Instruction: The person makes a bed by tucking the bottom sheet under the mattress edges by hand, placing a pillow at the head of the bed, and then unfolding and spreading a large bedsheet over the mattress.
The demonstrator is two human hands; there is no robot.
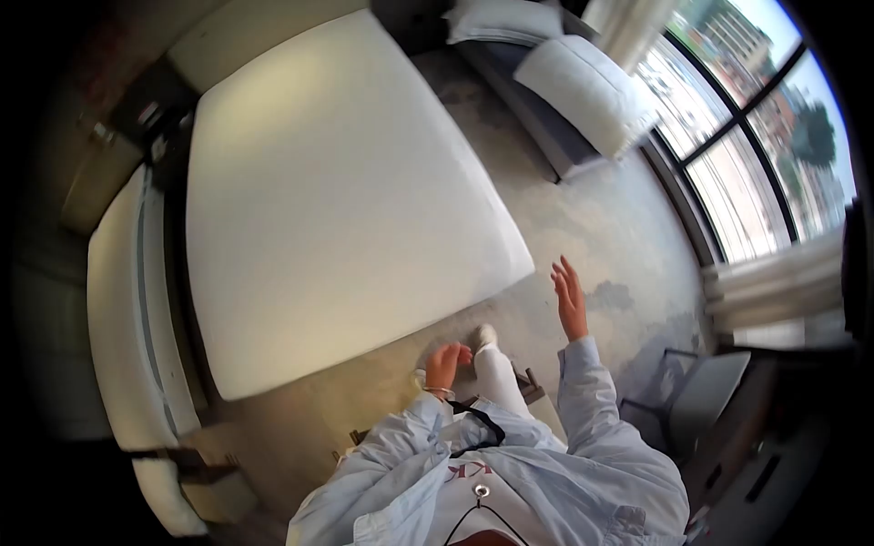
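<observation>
My right hand [570, 297] is raised in front of me with its fingers stretched out, holding nothing. It is nearest to the corner of a bed [337, 200] covered by a plain white sheet, and a gap separates the two. Closer to my body, my left hand [444, 366] hangs in the air with loosely bent fingers. Nothing shows in it, and a bracelet circles its wrist. Below that hand, a black strap [487, 420] crosses the front of my light blue shirt [592, 482].
A second white bed [118, 309] stands at the left. White pillows [583, 86] lie on a dark sofa [519, 100] by the large window [742, 118]. At the lower right, a chair [706, 391] stands beside a dark desk [774, 446]. Patterned carpet [628, 246] lies between them.
</observation>
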